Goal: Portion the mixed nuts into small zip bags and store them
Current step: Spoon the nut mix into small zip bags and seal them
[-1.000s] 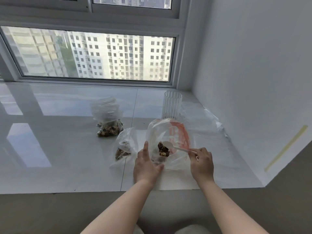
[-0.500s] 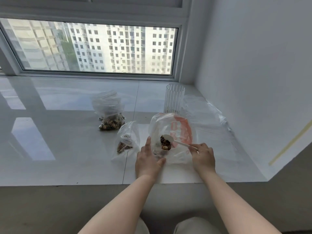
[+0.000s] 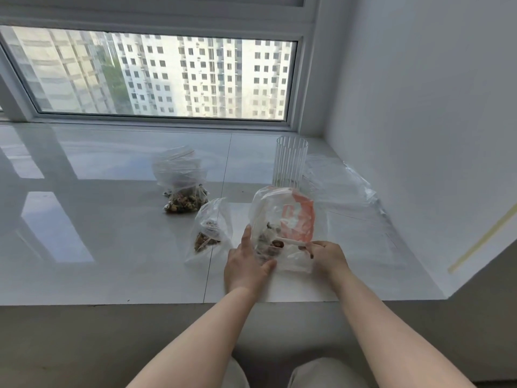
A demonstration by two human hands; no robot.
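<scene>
**Scooping nuts out of the big bag: notes on the step in hand**

Setup as observed. A big bag (image 3: 282, 228) with an orange label stands on the white sill (image 3: 112, 247), its mouth turned toward the person. The left hand (image 3: 246, 264) is laid against the bag's near left side, fingers fairly straight, thumb hooked along the lower edge; the bag is steadied, not pinched. The right hand (image 3: 326, 256) pinches the handle of a white spoon (image 3: 291, 242), whose bowl is inside the bag among the nuts (image 3: 272, 245). How full the spoon is cannot be told through the plastic.

Just left of the big bag a small zip bag (image 3: 211, 231) stands open with a few nuts at its bottom. Further back lies a filled bag (image 3: 183, 197), holding a fuller portion. A ribbed clear cup (image 3: 289, 163) stands behind the big bag, and flat empty bags (image 3: 344, 186) lie to the right.

Judgement on method:
- The step is taken to be loading a spoonful for transfer to the small zip bag.
- The big bag's mouth should be kept held wide, so the spoon is not snagged on the film when withdrawn.
- The spoon should be kept level and moved low over the sill; a heaped load is likely to shed nuts.
- The small zip bag is limp and unsupported; its mouth would best be held open by the left hand before tipping.
- Its portion should be matched by eye to the filled bag.
</scene>
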